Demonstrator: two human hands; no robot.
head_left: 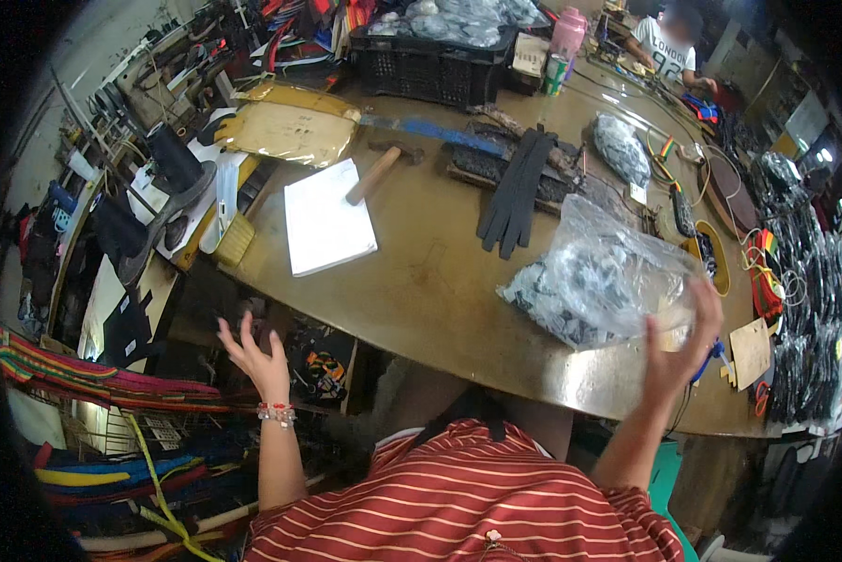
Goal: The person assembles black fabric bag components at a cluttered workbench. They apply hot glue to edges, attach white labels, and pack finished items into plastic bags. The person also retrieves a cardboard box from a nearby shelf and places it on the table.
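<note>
Much of the space is taken up by a shiny brown desk (421, 309); glare (578, 382) is reflected near its front edge. A pale wall (88, 56) is seen at upper left.

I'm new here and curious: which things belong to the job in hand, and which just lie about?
Likely the job, judging by nearness:
clear plastic bag of grey pieces, by the open right hand

Apparently lying about:
white rectangular paper stack
brown wooden-handled hammer
tall pink bottle

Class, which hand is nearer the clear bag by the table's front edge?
Right. The right hand is at the right side of the bag, contact unclear; the left hand is far left, off the table.
</note>
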